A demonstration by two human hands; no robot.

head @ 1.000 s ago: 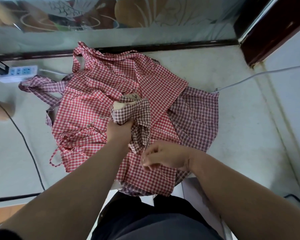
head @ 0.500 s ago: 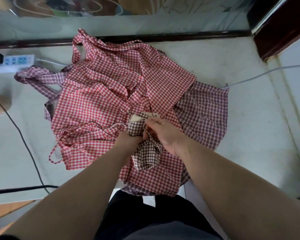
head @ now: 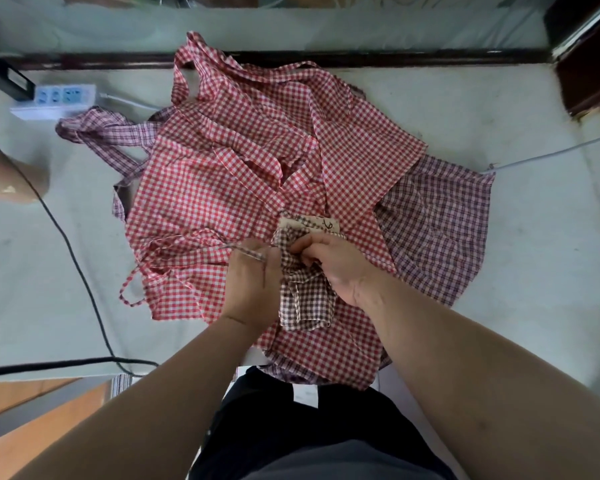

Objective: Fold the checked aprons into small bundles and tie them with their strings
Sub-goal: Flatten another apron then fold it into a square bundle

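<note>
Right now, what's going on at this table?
A person is bundling a brown checked apron. The left hand holds it from one side, and the right hand pinches its top near a tan label. It sits on a spread pile of red checked aprons, with a purple checked apron underneath on the table. No finished knot shows yet.
</note>
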